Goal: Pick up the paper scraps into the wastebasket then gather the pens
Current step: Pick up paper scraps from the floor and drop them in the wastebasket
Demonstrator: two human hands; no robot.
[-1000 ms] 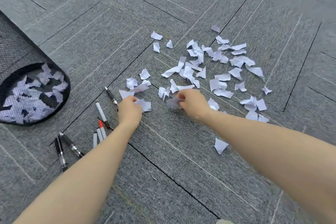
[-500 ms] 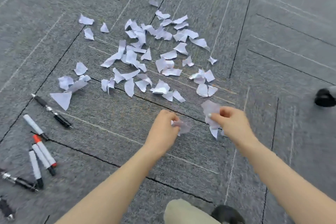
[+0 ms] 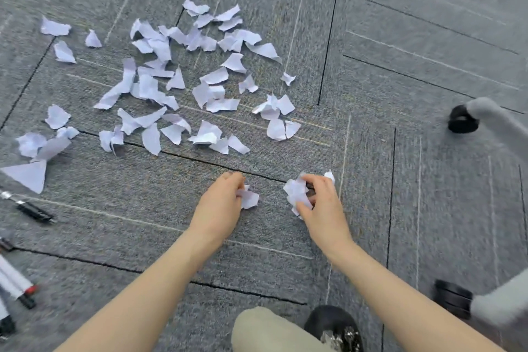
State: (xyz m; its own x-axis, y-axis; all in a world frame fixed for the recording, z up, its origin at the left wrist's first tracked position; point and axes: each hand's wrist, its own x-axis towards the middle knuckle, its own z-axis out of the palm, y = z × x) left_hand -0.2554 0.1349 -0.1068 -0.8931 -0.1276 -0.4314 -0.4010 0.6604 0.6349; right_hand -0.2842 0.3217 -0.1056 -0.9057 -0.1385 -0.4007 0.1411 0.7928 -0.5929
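Observation:
Several white paper scraps (image 3: 183, 88) lie scattered on the grey carpet ahead of me. My left hand (image 3: 220, 208) grips a scrap (image 3: 249, 198) that sticks out to its right. My right hand (image 3: 321, 208) clutches a small bunch of crumpled scraps (image 3: 295, 191), thumb and fingers curled round it; another scrap (image 3: 330, 176) peeks out behind its fingers. Several pens lie at the left edge: a black one (image 3: 31, 210) and white markers (image 3: 15, 284), one with a red cap. The wastebasket is out of view.
A chair base with two black castors (image 3: 463, 121) (image 3: 453, 297) and grey legs stands at the right. My knee (image 3: 274, 331) and a dark shoe (image 3: 334, 326) show at the bottom. Bare carpet (image 3: 414, 194) lies between my hands and the chair.
The view has swung right, so the wastebasket left the frame and the chair castors came in. Both hands moved right from the pile's near edge, holding scraps; the right hand's bunch has grown.

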